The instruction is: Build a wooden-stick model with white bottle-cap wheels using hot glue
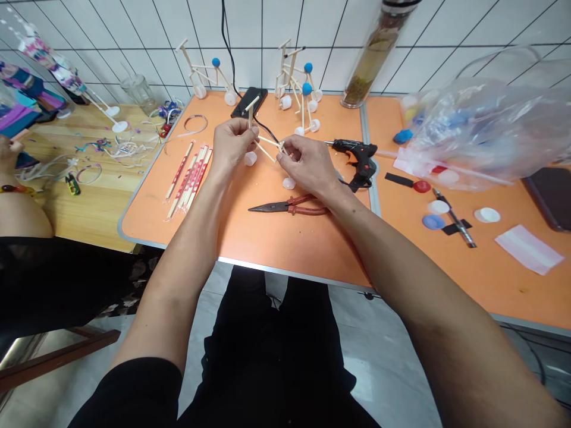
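Observation:
Between my hands, above the orange table [250,238], is a small stick frame [268,141] with white round caps as wheels. My left hand [235,142] pinches its upright stick at the left end. The fingers of my right hand [306,160] close on the joint at its right end. Red-handled pliers [289,207] lie below my right hand, and a black glue gun [357,157] rests to its right. Left of my left hand are several wrapped chopsticks [191,181]. Finished-looking stick bicycles [207,74] with blue balls stand by the wall.
A black phone [243,102] and cable lie behind my hands. At the back stands a tall glass bottle [368,65]. On the right are a clear plastic bag [482,131], bottle caps [487,214] and a pen [455,220]. Another person's arm [20,205] is at the left.

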The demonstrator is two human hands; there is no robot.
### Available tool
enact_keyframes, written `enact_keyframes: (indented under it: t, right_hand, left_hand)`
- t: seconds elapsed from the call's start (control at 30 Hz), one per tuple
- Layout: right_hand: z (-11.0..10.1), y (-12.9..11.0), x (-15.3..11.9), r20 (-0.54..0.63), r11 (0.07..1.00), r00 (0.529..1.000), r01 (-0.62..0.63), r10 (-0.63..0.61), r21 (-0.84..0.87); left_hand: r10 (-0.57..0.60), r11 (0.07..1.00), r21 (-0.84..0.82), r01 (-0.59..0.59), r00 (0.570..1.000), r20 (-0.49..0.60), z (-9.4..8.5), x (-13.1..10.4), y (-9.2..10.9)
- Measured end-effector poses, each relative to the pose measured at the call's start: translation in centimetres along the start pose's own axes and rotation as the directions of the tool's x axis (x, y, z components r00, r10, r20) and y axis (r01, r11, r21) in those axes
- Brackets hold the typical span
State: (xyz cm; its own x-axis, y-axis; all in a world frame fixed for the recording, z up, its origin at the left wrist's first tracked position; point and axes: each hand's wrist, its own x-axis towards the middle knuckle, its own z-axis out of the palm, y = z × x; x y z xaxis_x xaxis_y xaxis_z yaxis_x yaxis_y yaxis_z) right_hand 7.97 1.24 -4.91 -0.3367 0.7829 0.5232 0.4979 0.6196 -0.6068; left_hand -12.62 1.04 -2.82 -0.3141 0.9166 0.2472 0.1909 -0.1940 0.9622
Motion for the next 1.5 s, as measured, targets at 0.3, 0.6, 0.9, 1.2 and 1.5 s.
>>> enact_keyframes:
  t: [0.3,0.6,0.9,1.2,1.5]
  right_hand:
    - [-0.1,-0.1,-0.1,0.009,1.0,1.0,-0.011,0.011,0.011]
    - [-0.2,-0.1,-0.1,0.036,1.0,0.999,0.015,-0.015,-0.005]
    - [-1.2,-0.4,0.0,0.082,1.0,0.996,0.027,-0.028,0.008]
    - [-1.8,-0.4,0.1,0.13,0.999,0.992,0.0,-0.004,0.035]
    - [-1.7,-0.5,0.1,0.111,0.999,0.994,0.006,-0.01,0.036]
  left_hand:
    - [0.015,1.0,-0.004,-0.015,1.0,0.002,-0.2,0.0,-0.1]
    - [0.021,1.0,-0.023,-0.021,1.0,0.002,-0.1,0.0,0.0]
    - [0.002,0.999,-0.033,-0.001,0.999,0.033,-0.3,-0.5,0.7]
    - [-0.016,1.0,0.003,0.016,0.998,0.066,-1.1,-0.8,1.3]
    - [0.002,0.996,0.089,-0.013,0.992,0.129,-2.5,-0.5,1.6]
